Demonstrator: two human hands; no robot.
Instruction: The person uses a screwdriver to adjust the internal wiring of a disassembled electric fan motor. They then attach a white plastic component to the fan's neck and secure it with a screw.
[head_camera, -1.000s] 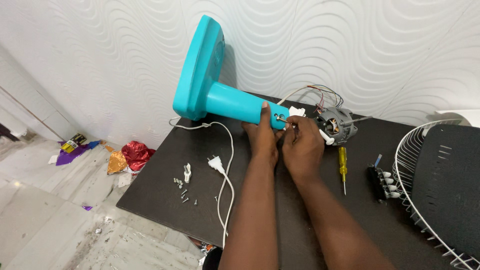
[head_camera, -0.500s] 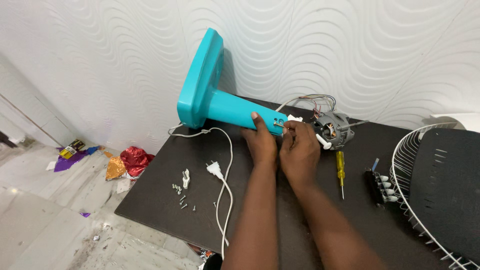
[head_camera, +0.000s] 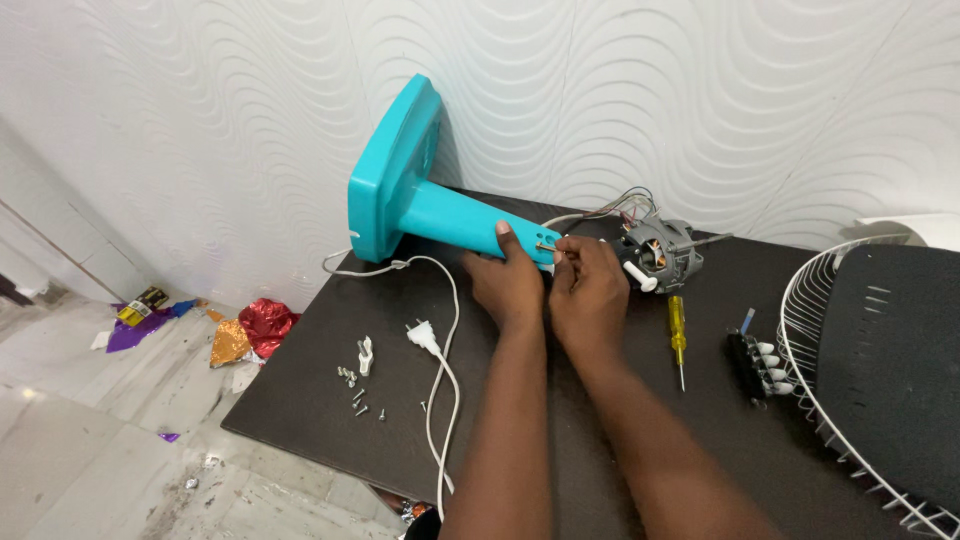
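From the head view we see the left hand (head_camera: 510, 285) closed around the neck of the turquoise fan stand (head_camera: 430, 205), which lies at the far edge of the surface (head_camera: 320, 380); the right hand (head_camera: 590, 295) pinches at its end, beside the motor (head_camera: 660, 250); a yellow screwdriver (head_camera: 678, 335) lies near.

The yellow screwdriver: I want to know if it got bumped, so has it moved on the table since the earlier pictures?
No. The yellow screwdriver lies just below the motor, left of the black switch block, as before; only the camera has shifted.
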